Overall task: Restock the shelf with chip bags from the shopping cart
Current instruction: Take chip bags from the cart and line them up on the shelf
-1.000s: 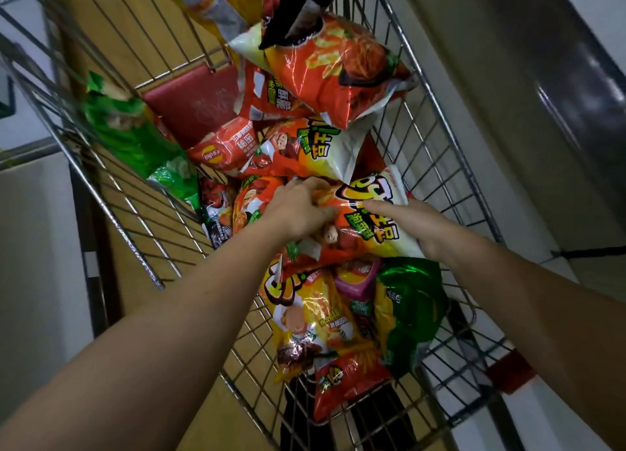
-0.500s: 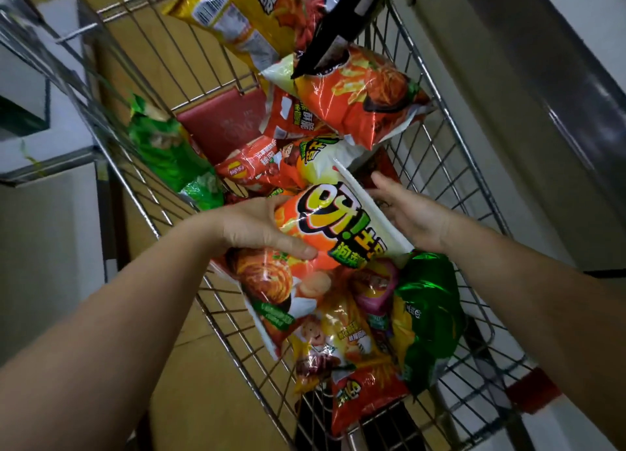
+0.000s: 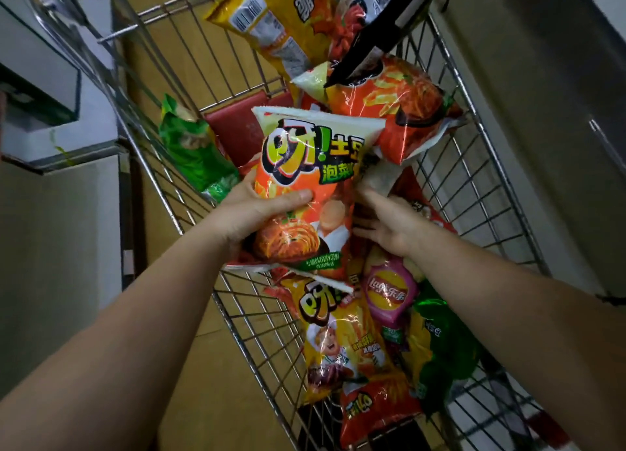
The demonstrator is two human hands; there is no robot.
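Our left hand (image 3: 252,210) gripped one orange chip bag (image 3: 306,186), thumb across its front, lifted above the shopping cart (image 3: 481,186). Our right hand (image 3: 389,225) lay beside it; we could not tell its grip. Two green bags, one pink bag (image 3: 389,291) remained inside.

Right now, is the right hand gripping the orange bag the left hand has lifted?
No. Only the left hand holds the orange chip bag; the right hand is beside it, reaching into the cart.
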